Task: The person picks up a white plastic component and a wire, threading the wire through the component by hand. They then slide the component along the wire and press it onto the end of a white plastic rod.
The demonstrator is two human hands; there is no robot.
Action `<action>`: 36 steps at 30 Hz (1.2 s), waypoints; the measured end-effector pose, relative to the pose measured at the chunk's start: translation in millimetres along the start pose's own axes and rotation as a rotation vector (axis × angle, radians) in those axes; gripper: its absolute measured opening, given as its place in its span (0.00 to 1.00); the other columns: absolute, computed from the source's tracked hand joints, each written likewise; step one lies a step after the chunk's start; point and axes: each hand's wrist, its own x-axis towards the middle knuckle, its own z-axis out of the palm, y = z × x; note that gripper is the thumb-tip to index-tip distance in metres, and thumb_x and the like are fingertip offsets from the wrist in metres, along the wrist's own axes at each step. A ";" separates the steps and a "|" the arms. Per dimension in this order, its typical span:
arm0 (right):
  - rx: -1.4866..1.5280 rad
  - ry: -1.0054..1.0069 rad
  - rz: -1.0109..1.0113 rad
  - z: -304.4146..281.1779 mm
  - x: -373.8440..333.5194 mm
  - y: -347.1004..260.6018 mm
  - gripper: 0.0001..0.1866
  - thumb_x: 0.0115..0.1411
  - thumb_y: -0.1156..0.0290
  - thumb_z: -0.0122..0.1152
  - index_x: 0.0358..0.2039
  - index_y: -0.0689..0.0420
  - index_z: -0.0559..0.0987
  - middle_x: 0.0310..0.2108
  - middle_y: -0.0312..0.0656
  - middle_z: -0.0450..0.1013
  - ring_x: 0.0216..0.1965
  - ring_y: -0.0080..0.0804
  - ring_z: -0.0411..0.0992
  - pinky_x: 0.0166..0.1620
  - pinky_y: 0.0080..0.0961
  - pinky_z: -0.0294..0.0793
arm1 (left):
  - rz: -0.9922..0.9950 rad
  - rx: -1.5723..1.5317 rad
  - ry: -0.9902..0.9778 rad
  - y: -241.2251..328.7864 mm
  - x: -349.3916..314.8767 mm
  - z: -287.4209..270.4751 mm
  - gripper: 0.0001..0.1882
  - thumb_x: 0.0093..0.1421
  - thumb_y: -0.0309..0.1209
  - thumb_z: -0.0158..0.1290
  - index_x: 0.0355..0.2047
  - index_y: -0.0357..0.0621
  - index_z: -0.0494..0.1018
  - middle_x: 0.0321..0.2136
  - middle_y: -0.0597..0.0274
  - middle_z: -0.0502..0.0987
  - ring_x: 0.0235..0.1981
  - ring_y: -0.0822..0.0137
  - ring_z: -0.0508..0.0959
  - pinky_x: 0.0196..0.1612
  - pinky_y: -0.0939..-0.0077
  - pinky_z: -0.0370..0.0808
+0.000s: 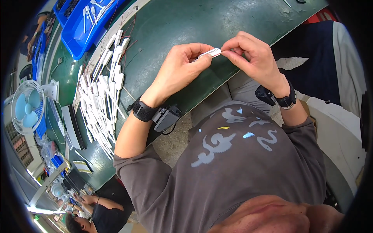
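Holding is performed by the left hand [180, 66]: its thumb and fingers [199, 47] are clamped on a slim white piece [213, 53] with a rounded end. The piece is raised in front of the torso, above the near edge of the green bench [171, 23], its rounded end pointing right. The right hand [254, 56] is positioned at that end, thumb and fingertips pinched together; whether they touch the piece, and what lies between them, cannot be told.

Markings: the upper face of the white piece carries small dark marks, too small to read. The grey shirt [233, 155] bears a print of pale brush-like strokes with blue and yellow patches.

Surroundings: a dense pile of white sticks [103, 91] with wider heads lies on the bench to the left. Thin reddish wires [132, 29] extend from its upper part. Beyond the pile, a blue tray [70, 46] contains further white sticks. A fan [28, 108] with light-blue blades is located at far left. A co-worker [107, 213] in dark clothing is visible at lower left.
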 end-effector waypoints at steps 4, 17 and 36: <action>-0.060 0.022 -0.056 2.8 -1.8 1.0 0.05 0.55 0.79 0.66 0.33 0.58 0.80 0.24 0.34 0.65 0.23 0.22 0.63 0.26 0.20 0.62 | -0.065 -0.018 0.004 6.5 -1.3 1.2 0.15 0.63 0.34 0.54 0.42 0.34 0.79 0.26 0.72 0.76 0.28 0.83 0.70 0.31 0.85 0.67; -0.115 0.022 -0.119 2.7 -0.7 -2.6 0.07 0.54 0.81 0.66 0.34 0.58 0.80 0.24 0.36 0.68 0.23 0.24 0.69 0.26 0.21 0.67 | -0.096 -0.051 0.017 5.6 -0.1 1.4 0.14 0.62 0.37 0.57 0.38 0.36 0.81 0.25 0.73 0.76 0.28 0.83 0.70 0.31 0.85 0.66; -0.112 -0.002 -0.174 2.6 4.9 2.3 0.09 0.54 0.83 0.64 0.36 0.58 0.81 0.27 0.37 0.71 0.24 0.26 0.71 0.26 0.21 0.69 | -0.124 -0.047 0.016 3.8 -0.8 -0.2 0.14 0.59 0.35 0.58 0.37 0.35 0.81 0.26 0.73 0.77 0.29 0.83 0.71 0.32 0.84 0.68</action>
